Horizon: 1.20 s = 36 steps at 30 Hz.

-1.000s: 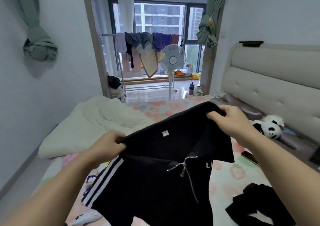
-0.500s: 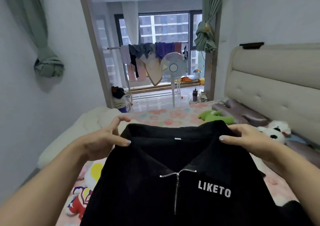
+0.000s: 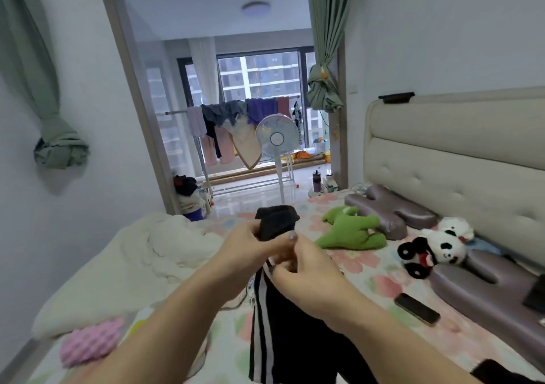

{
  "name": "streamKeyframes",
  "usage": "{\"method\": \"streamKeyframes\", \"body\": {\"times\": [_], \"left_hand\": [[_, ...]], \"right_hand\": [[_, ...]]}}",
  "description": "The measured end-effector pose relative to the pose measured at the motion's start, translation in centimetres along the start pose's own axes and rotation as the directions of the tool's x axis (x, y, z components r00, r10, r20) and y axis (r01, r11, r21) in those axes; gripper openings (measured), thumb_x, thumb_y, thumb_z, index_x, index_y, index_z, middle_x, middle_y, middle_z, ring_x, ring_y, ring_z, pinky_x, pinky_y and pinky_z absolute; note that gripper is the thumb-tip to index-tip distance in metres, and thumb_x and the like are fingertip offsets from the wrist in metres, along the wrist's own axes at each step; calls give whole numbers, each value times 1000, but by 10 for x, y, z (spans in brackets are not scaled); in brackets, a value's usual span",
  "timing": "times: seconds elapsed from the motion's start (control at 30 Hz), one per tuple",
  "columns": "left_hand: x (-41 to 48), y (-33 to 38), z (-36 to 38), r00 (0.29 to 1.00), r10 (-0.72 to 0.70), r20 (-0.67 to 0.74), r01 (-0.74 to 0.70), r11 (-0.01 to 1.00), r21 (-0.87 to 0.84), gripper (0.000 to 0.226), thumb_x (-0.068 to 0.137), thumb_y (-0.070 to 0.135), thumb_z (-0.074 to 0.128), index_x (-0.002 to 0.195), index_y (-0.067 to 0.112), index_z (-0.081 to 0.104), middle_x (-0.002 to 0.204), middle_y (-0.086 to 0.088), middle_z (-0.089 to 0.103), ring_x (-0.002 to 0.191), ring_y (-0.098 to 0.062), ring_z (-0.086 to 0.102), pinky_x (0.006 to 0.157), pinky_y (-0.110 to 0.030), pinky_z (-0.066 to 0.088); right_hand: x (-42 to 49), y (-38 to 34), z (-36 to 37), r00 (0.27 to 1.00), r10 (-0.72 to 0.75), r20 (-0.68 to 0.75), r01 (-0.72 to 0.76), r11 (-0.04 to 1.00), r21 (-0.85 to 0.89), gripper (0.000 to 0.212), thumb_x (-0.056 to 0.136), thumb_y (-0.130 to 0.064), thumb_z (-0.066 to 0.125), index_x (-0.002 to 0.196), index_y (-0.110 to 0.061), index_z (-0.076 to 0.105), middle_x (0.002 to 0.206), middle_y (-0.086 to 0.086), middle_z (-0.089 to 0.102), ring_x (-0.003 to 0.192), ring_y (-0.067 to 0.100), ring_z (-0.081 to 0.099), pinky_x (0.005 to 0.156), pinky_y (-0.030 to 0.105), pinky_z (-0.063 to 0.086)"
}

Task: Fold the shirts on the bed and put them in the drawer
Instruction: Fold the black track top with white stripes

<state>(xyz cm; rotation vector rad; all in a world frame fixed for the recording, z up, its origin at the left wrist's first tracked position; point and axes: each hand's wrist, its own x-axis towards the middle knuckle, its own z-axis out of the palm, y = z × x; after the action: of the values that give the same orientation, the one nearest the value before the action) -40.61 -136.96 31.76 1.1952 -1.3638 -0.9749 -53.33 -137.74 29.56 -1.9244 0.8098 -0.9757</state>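
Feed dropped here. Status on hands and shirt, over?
Both gripping black shirt: left hand, right hand, close together above bed. Shirt hangs doubled, not laid down. On bed, right side: phone, green plush.

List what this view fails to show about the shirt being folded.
- Black shirt, head view: the lower hem is cut off by the bottom edge, and the front is bunched between the hands.
- Left hand: its fingertips are covered by the shirt and the right hand.
- Drawer: nowhere in frame.
- Dark cloth: cut by the bottom edge, so it cannot be identified.
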Motion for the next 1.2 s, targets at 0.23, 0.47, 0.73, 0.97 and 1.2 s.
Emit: {"method": "streamKeyframes", "body": {"times": [0.23,0.47,0.73,0.97,1.2], "left_hand": [[-15,8,-33,990,35,134,-46,996,79,14,91,3,51,85,10,61,71,2,62,69,-6,60,64,-16,47],[-27,6,-37,961,83,265,-180,913,366,6,81,18,58,76,20,56,71,8,54,69,-5,51,67,-18,40],[-40,7,-108,954,188,-235,-74,904,422,12,91,9,54,86,20,55,77,0,60,73,-12,55,65,-20,44],[-47,-2,-136,959,232,-161,37,463,885,23,85,11,60,108,12,57,102,-4,63,95,-18,58,72,-20,37],[-56,-35,-121,820,341,-459,217,557,802,16,98,21,40,84,14,39,73,-2,48,73,-28,44,59,-31,23]], "right_hand": [[3,-13,-42,927,-138,-348,100,987,-124,21,82,-11,59,85,-31,66,84,-12,66,82,10,61,73,16,47],[16,-15,-32,971,44,234,35,945,-324,12,87,-34,60,77,-37,55,74,-20,57,75,-3,54,64,8,39],[23,-8,-53,899,399,-179,-293,855,429,28,86,10,42,95,-4,65,98,14,61,75,24,63,51,24,57],[15,1,-53,919,89,-384,-296,798,-525,31,77,-8,63,105,-20,65,96,11,70,93,28,61,72,30,45],[11,31,-33,870,45,-491,-353,751,-557,22,90,-28,51,112,-26,51,114,17,49,110,36,41,92,45,31]]}}
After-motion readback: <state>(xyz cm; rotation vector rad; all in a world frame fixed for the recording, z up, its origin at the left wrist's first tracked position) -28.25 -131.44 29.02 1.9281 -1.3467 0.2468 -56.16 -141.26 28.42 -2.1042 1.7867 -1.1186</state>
